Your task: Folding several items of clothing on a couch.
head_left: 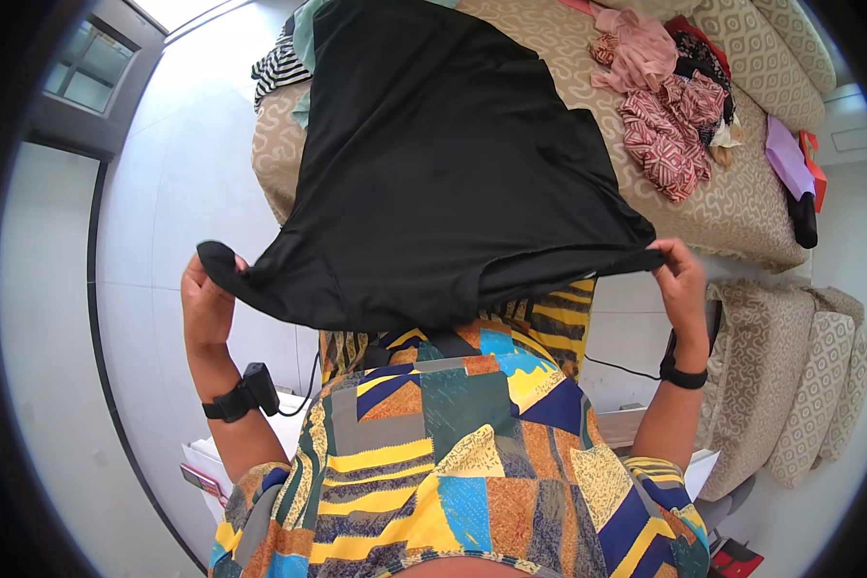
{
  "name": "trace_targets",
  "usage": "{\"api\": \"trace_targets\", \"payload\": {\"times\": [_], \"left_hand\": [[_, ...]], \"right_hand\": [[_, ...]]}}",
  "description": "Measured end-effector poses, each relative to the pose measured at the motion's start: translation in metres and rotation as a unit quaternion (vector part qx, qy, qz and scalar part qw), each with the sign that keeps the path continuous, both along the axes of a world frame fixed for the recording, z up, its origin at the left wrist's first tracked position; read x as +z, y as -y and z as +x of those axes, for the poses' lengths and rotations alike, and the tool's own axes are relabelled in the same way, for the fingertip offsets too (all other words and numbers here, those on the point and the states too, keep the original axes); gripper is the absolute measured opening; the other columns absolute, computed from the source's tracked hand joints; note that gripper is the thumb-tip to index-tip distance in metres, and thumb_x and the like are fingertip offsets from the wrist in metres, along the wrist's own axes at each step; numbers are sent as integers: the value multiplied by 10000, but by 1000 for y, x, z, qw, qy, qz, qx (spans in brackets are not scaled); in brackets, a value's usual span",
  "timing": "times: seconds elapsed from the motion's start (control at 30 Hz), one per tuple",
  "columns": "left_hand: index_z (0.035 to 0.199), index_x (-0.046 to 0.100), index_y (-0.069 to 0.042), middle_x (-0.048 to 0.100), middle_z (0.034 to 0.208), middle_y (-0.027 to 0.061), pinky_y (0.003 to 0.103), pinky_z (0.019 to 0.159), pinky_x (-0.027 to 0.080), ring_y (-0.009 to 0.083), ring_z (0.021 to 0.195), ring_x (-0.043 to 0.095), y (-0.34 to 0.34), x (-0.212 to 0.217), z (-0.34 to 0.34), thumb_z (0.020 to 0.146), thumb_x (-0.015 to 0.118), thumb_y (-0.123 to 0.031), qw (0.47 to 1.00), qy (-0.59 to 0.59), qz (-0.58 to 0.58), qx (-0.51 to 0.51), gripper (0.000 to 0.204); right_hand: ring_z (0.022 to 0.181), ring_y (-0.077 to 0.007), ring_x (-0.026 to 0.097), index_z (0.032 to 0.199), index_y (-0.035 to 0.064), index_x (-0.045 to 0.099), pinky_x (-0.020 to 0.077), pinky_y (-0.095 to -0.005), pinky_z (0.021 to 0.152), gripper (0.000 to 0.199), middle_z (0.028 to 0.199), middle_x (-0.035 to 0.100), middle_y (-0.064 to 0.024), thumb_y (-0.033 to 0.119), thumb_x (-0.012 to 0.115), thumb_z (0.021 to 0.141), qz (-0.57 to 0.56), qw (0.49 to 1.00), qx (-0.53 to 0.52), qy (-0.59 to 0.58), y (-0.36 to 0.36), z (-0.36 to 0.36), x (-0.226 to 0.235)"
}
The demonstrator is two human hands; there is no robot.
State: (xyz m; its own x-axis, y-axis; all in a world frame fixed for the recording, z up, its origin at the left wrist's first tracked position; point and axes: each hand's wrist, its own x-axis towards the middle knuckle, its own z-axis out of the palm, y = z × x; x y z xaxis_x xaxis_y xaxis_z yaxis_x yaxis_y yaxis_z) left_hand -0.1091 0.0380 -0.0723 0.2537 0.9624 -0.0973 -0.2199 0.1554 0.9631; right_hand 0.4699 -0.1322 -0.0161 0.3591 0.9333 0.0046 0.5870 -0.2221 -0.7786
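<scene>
A large black garment (443,173) is stretched out in front of me, its far part lying over the patterned sofa and its near edge lifted by both hands. At the near left corner, my left hand (209,299) is closed on the black cloth, which folds over its fingers. My right hand (680,279) pinches the near right corner between thumb and fingers. Between the hands the near edge sags toward my body, and a folded opening shows along its right half. The garment's exact kind cannot be made out.
A beige patterned sofa (751,202) spans the far side. Pink and red patterned clothes (669,125) are heaped on it at right. Striped cloth (281,65) lies at far left. A second covered seat (761,376) stands to the right. Cables run beside both forearms.
</scene>
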Motion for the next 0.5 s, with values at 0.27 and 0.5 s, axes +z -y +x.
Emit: {"api": "trace_targets", "payload": {"times": [0.27, 0.5], "left_hand": [[1146, 545, 52, 589, 1048, 98, 355, 923, 481, 199, 1038, 570, -138, 80, 94, 984, 495, -156, 983, 115, 103, 102, 269], [1307, 539, -90, 544, 1238, 166, 290, 846, 453, 191, 1093, 532, -189, 55, 158, 795, 765, -307, 976, -139, 127, 109, 600]], "right_hand": [[807, -62, 570, 1055, 35, 629, 447, -185, 677, 166, 878, 614, 16, 141, 584, 935, 180, 958, -101, -199, -126, 38, 18], [1060, -237, 603, 1278, 8, 531, 491, -341, 895, 474, 1235, 585, -171, 169, 678, 856, 151, 974, -160, -46, -195, 49, -36]]}}
